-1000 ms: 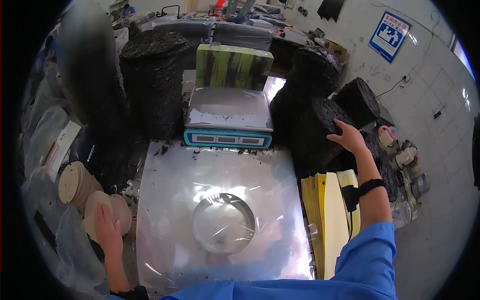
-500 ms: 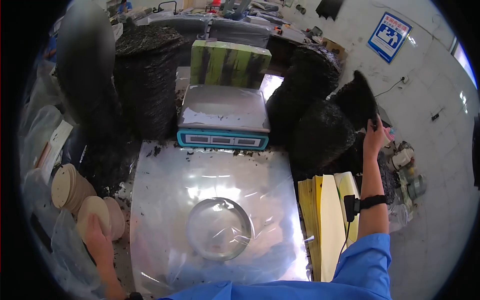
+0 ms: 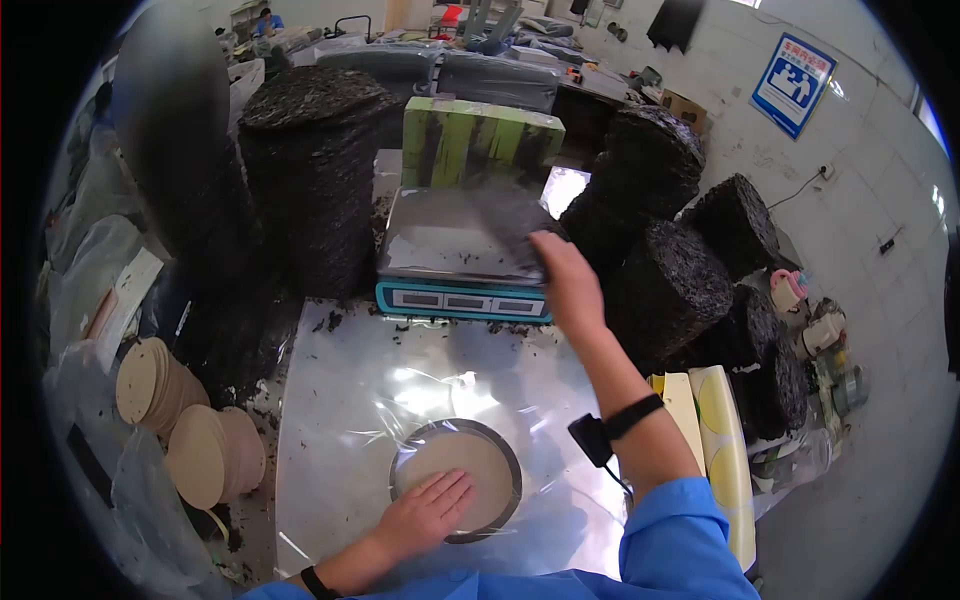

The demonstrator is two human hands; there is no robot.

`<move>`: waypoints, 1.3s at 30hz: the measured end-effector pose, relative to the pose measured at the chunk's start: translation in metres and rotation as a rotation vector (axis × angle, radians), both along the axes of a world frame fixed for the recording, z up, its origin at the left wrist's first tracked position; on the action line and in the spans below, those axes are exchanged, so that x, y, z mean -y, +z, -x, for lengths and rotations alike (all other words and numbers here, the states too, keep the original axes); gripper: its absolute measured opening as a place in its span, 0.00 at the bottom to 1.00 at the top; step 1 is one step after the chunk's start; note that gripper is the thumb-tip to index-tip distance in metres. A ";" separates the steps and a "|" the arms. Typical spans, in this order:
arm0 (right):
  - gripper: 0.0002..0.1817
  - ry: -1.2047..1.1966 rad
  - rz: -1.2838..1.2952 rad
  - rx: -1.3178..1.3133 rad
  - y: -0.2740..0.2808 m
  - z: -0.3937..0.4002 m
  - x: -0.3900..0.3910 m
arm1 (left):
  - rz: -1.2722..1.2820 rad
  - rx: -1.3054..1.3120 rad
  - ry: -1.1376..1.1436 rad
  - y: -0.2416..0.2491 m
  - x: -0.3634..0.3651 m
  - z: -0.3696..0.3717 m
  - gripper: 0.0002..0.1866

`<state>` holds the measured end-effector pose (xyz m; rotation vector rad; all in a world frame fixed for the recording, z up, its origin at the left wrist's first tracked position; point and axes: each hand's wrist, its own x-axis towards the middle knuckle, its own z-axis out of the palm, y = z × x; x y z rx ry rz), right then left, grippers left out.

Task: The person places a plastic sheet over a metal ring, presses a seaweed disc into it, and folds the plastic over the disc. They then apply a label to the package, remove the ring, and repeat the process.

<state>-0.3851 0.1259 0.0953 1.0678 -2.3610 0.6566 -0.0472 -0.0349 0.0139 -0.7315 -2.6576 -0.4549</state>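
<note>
My left hand point(image 3: 432, 512) lies flat with spread fingers on a round beige disc point(image 3: 478, 462). The disc sits inside a metal ring point(image 3: 513, 500) on the shiny plastic-covered board point(image 3: 330, 420). My right hand point(image 3: 566, 272) grips a dark sheet point(image 3: 512, 225), blurred by motion, at the right side of the scale's metal plate point(image 3: 430, 235). Teal trim and three small displays mark the front of the scale point(image 3: 462, 302). Stacks of beige discs point(image 3: 198, 458) lie on their sides at the left.
Tall dark stacks point(image 3: 310, 180) rise at the left, with more dark stacks point(image 3: 668, 285) at the right. A green block point(image 3: 480, 142) stands behind the scale. Yellow sheets point(image 3: 722, 440) lie right of the board. Another person point(image 3: 267, 24) is far back.
My left hand has moved right from the disc stacks to the ring, where a disc now lies. My right hand has brought a dark sheet leftward from the right stacks to the scale.
</note>
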 end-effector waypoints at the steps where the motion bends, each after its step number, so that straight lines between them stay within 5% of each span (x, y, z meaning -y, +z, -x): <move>1: 0.33 -0.077 -0.293 -0.019 -0.016 0.002 0.015 | -0.026 0.066 -0.001 -0.007 0.000 0.002 0.21; 3: 0.39 -0.019 -0.534 0.355 -0.017 -0.014 0.024 | -0.035 0.119 -0.024 0.001 0.005 0.006 0.22; 5: 0.39 -0.045 -0.347 -0.004 0.009 -0.020 0.004 | -0.075 0.175 -0.028 0.005 0.004 0.007 0.22; 9: 0.44 -0.391 -0.250 -0.165 0.079 -0.020 -0.090 | -0.114 0.249 -0.043 0.009 0.005 0.006 0.28; 11: 0.52 -0.625 -0.406 0.202 0.076 0.008 -0.155 | -0.138 0.264 -0.048 0.012 0.005 0.007 0.30; 15: 0.43 -0.541 -0.352 0.454 0.089 0.010 -0.186 | -0.120 0.278 -0.053 0.014 0.003 0.007 0.33; 19: 0.35 -0.537 -0.413 0.320 0.087 0.015 -0.184 | -0.126 0.242 -0.045 0.008 0.005 0.003 0.32; 21: 0.29 -0.435 -0.075 0.346 0.079 0.031 -0.204 | -0.128 0.246 -0.028 0.004 0.006 0.001 0.32; 25: 0.23 -0.653 -0.290 0.175 0.065 0.010 -0.198 | -0.152 0.228 -0.030 -0.002 0.005 -0.001 0.31; 28: 0.19 -0.544 0.225 -0.152 0.072 0.026 -0.221 | -0.155 0.242 -0.056 -0.001 0.006 0.000 0.31; 29: 0.20 -0.678 0.381 -0.118 0.082 0.024 -0.222 | -0.160 0.243 -0.062 0.000 0.007 0.000 0.31; 31: 0.19 -0.407 0.917 -0.065 0.092 0.012 -0.211 | -0.160 0.231 -0.074 0.003 0.007 0.004 0.30; 33: 0.18 -0.177 1.383 0.284 0.103 -0.011 -0.175 | -0.163 0.219 -0.085 0.002 0.006 0.005 0.29; 35: 0.20 0.067 1.493 0.750 0.079 -0.011 -0.163 | -0.158 0.218 -0.077 0.000 0.005 0.006 0.29; 39: 0.19 0.166 1.467 0.909 0.035 -0.021 -0.082 | -0.142 0.196 -0.061 -0.003 0.008 0.004 0.29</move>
